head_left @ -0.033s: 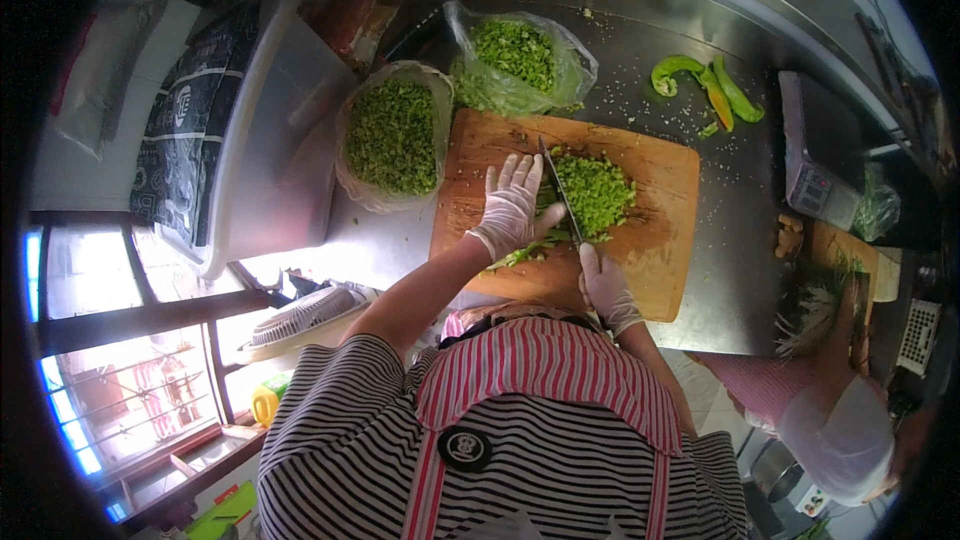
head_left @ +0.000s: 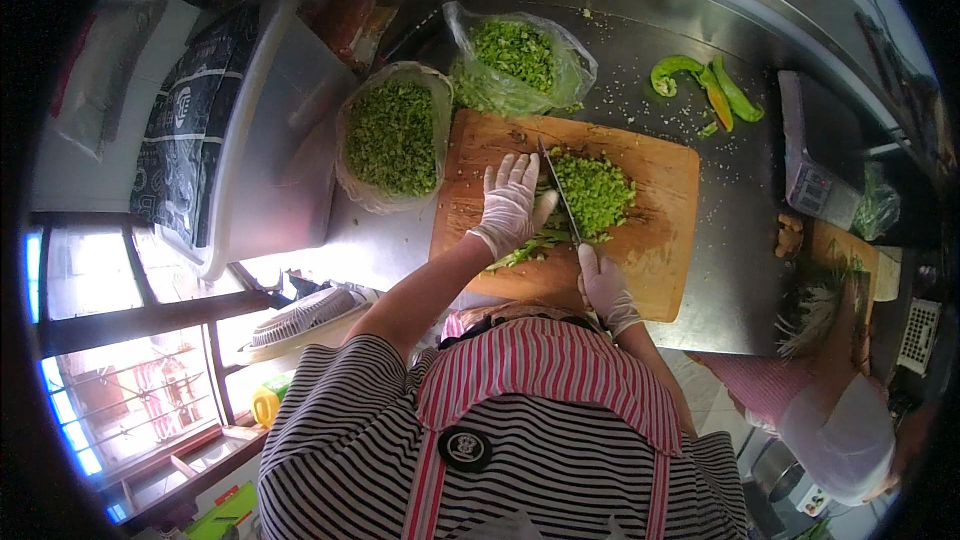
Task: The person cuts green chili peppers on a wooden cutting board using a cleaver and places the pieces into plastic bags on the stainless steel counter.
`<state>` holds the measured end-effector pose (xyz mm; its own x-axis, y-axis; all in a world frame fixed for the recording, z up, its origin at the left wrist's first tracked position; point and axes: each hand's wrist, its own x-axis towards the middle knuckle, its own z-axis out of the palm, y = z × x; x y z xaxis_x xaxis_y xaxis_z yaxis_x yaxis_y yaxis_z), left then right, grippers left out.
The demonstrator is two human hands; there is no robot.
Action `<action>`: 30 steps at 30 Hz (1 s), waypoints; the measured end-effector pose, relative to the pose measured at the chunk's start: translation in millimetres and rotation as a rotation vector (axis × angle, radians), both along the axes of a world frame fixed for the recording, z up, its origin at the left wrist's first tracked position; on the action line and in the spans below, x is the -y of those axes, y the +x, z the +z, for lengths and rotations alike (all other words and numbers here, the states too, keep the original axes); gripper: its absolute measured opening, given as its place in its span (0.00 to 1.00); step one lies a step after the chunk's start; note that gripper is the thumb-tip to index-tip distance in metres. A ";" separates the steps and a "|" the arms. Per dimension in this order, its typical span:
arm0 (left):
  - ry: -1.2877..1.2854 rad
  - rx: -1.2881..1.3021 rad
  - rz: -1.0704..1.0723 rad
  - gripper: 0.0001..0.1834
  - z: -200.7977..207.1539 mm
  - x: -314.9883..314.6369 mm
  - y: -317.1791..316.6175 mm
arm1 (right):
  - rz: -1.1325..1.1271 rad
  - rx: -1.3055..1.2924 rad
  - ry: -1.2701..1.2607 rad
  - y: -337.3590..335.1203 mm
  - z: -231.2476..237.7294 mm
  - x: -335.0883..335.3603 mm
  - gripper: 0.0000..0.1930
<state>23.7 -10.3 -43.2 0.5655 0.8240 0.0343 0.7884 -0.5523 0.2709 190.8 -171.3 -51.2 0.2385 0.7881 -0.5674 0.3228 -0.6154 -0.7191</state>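
Observation:
My right hand [head_left: 606,290], in a thin whitish glove, is closed round the handle of a kitchen knife [head_left: 564,194]. Its blade points away from me across the wooden cutting board [head_left: 667,230]. My gloved left hand [head_left: 510,206] lies with fingers stretched out just left of the blade, over long green strips [head_left: 522,253] that look like pepper. Part of the strips is hidden under the palm. To the right of the knife is a heap of finely chopped green pieces [head_left: 597,192], close against the blade.
Two clear plastic bags of chopped greens, one [head_left: 392,135] left of the board and one [head_left: 515,55] behind it, stand on the steel table [head_left: 735,270]. Green peppers [head_left: 735,95] and scattered seeds lie at the back right. A large plastic bin [head_left: 275,130] stands left. Another person [head_left: 835,430] is at right.
My left thumb has drawn back slightly from the blade, and the left hand has shifted a touch to the left. The knife, my right hand and the chopped heap look nearly unchanged.

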 end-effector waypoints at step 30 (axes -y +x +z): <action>-0.106 -0.074 -0.131 0.17 0.0 -53.1 9.3 | -0.173 -0.345 0.224 -8.1 40.6 20.4 0.21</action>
<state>33.0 42.9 -43.2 0.6658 0.7401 -0.0948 0.7317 -0.6228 0.2770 182.7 -191.7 -10.6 0.2045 0.8656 -0.4570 -0.0537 -0.4563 -0.8882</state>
